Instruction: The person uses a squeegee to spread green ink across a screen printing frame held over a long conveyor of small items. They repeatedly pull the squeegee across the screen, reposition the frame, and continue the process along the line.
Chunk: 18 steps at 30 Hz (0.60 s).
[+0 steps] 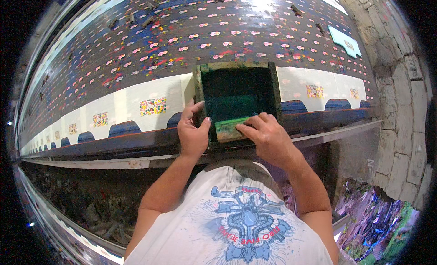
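Note:
A dark wooden screen-printing frame (274, 85) lies across the row of white fabric pieces in front of me, covering part of one. Gripping its left side, my left hand (193, 132) has the thumb on the inner edge and the fingers at the outer side. A squeegee (226, 132), stained green, rests inside the frame at the near end. My right hand (269, 136) is closed on the squeegee's right part. Deep shadow and dark green colour fill the frame's inside, so the mesh pattern cannot be made out.
White fabric pieces (123, 101) with small colourful prints line the near edge of the long dark table (227, 51). Several small dark blocks (296, 10) lie farther off. A pale blue cut piece (343, 39) sits at the far right, beside a brick ledge (396, 114). A rail (114, 164) runs along the front.

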Motion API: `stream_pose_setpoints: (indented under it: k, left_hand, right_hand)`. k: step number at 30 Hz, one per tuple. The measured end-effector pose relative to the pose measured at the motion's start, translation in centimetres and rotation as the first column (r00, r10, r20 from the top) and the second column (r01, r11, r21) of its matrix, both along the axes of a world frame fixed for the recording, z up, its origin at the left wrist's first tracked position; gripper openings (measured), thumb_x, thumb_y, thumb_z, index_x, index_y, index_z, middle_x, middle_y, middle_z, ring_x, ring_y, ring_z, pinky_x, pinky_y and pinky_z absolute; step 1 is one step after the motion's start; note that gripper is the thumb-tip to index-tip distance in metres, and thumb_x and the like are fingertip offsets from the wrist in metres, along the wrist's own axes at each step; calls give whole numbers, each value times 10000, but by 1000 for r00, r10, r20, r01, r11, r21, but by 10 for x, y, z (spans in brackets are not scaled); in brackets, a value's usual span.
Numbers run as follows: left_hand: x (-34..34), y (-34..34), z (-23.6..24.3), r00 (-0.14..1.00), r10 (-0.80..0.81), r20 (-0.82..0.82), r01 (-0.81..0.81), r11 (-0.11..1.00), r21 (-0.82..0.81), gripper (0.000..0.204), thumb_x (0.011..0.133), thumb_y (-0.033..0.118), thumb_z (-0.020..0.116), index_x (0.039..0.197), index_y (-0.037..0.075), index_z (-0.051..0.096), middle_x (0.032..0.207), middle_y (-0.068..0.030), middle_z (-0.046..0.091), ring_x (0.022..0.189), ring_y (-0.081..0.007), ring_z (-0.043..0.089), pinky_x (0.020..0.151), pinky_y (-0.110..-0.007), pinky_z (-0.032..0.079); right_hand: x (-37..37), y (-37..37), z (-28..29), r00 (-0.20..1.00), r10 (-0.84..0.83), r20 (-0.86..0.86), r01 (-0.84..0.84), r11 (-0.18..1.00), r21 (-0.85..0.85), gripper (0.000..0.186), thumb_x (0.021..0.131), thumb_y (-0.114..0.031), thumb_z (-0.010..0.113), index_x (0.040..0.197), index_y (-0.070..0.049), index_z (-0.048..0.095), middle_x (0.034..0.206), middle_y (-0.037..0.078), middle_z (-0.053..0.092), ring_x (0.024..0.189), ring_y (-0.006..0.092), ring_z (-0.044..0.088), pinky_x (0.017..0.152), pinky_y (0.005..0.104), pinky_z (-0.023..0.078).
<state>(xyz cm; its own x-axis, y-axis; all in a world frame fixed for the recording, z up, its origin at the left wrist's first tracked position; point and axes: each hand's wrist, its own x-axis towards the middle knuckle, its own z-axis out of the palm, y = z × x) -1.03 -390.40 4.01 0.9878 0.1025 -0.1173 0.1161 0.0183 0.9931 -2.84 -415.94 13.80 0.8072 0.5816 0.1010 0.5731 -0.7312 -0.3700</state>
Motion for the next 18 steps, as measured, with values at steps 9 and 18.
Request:
stream_pose_setpoints:
  k: [9, 18]
  left_hand:
    - [2, 0, -6, 996, -16, 92, -8, 967, 255, 506, 844, -89, 710, 1331, 27, 781, 1683, -325, 536, 1607, -396, 495, 1332, -438, 352]
    - [-2, -58, 12, 989, 77, 123, -92, 988, 127, 353, 843, -155, 699, 1167, -27, 759, 1728, -328, 482, 1634, -387, 456, 1350, -449, 307]
  right_hand:
    - [-11, -10, -9, 998, -65, 18, 58, 967, 249, 343, 838, -28, 833, 1179, -66, 815, 1143, 108, 796, 1073, 350, 750, 961, 491, 592]
    - [-23, -78, -29, 964, -221, 150, 125, 871, 476, 225, 876, -67, 845, 1099, -91, 827, 1138, 86, 811, 1131, 337, 759, 952, 490, 586]
